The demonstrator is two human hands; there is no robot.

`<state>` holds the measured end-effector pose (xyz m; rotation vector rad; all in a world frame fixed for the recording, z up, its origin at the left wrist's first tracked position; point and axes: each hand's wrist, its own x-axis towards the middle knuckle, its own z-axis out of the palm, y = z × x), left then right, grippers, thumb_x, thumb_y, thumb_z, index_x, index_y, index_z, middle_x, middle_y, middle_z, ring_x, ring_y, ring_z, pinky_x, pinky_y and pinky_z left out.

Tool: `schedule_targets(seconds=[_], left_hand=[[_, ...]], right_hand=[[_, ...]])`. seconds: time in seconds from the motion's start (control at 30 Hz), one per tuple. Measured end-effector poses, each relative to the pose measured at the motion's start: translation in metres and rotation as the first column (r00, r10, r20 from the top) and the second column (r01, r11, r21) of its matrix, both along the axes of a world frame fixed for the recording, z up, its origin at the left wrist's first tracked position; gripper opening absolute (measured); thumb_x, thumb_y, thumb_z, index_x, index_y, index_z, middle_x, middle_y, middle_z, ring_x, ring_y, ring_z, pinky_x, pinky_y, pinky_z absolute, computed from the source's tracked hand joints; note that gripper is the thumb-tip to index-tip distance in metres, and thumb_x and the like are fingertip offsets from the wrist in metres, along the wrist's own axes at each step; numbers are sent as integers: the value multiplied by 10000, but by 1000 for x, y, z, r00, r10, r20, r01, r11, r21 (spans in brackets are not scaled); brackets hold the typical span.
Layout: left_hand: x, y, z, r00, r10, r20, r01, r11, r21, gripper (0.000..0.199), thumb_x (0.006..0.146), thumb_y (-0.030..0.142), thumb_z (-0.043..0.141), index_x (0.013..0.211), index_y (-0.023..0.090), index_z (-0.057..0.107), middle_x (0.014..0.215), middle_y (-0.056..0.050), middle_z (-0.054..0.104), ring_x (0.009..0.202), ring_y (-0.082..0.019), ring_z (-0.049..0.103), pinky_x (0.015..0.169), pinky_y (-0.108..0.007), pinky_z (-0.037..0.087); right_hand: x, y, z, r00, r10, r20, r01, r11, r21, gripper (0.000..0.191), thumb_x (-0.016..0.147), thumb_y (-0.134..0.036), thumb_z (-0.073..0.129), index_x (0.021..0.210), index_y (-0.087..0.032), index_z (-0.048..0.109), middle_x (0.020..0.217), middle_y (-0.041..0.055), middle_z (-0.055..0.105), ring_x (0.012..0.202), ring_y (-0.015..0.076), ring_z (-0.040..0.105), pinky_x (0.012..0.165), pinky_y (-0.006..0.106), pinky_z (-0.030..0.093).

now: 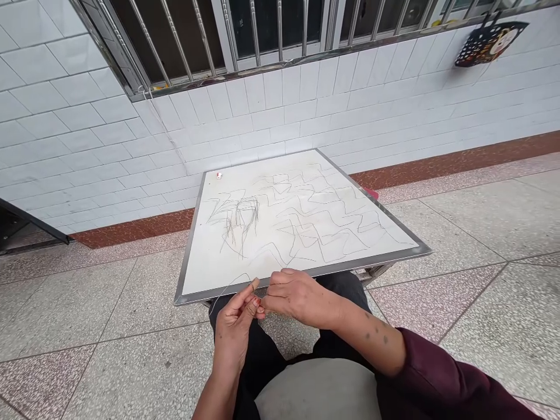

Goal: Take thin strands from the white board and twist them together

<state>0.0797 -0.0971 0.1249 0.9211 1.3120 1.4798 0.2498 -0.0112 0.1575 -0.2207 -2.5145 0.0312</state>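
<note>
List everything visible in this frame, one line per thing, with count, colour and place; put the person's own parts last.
Board: one, white with a metal rim, low in front of the person's knees.
Threads: many, thin and dark, lying in zigzags across the board; a denser tangle at its left.
Small object: one, red and white, near the board's far left corner; too small to identify.
Wall: white tiles with a reddish-brown base strip, behind the board.
Window bars: metal, top of the frame.
Hanging item: one, black with dots, upper right on the wall.
Floor: speckled grey and pink slabs.
Left hand: pinching a fine thread at the board's near edge.
Right hand: fingertips meeting the left hand's.
</note>
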Motion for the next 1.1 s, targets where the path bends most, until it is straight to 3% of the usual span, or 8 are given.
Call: schedule_targets(seconds=[0.2,0.33,0.4,0.47,0.6,0.77,0.83,1.1], left_hand=[[-2,2,4,984,120,129,-120,993,-11,433,699,340,821,1111,232,747,742,5,654,668,-106,603,656,-233,530],[-1,3,6,970,150,189,-148,989,-23,451,676,350,840,1100,224,751,756,-4,666,673,-104,611,644,-222,526],[1,3,5,969,159,189,-157,987,-26,469,676,357,840,1113,217,745,769,-8,674,681,-105,614,657,-225,527],[3,3,4,970,171,172,-168,985,-30,484,681,368,836,1129,214,738,786,-9,678,686,-106,615,676,-231,529],[5,3,-1,978,194,69,-194,981,-12,478,725,385,800,1169,229,717,800,9,668,713,-109,610,748,-245,528],[5,1,-8,981,189,-47,-189,982,1,455,800,393,732,1224,235,683,839,1,670,790,-140,621,801,-273,520],[6,1,-9,981,174,-85,-175,985,0,462,808,405,720,1232,226,678,827,0,668,765,-143,618,778,-275,522],[11,-1,-1,993,54,-107,-54,999,-3,587,800,402,727,1350,260,581,834,14,660,738,-130,610,792,-280,524]], right_hand=[[-2,5,-21,940,-221,-258,89,893,-440,396,829,-487,709,1084,-205,597,1006,83,665,940,230,560,803,379,462],[-9,1,-42,897,-312,-313,-167,417,-893,480,737,-464,802,1081,-236,556,924,26,643,743,156,582,664,305,492],[-12,-3,-48,903,-262,-339,-302,172,-938,428,723,-420,819,1022,-229,579,892,3,638,725,129,588,679,286,502],[-15,-8,-49,900,-214,-381,-380,48,-924,366,724,-381,820,977,-215,614,880,-3,638,779,128,610,736,288,513],[-19,-17,-45,877,-162,-453,-449,63,-891,251,810,-367,745,976,-203,651,912,21,664,852,147,646,778,310,527],[-23,-23,-46,895,-156,-418,-344,356,-869,205,813,-375,741,935,-217,696,881,23,623,767,143,619,710,301,533],[-24,-24,-48,890,-199,-410,-305,408,-860,185,834,-395,716,865,-214,695,805,13,613,709,136,588,669,290,519],[-25,-20,-47,846,-373,-381,-416,-16,-909,305,777,-451,743,799,-189,587,662,-22,644,566,104,531,520,229,404]])
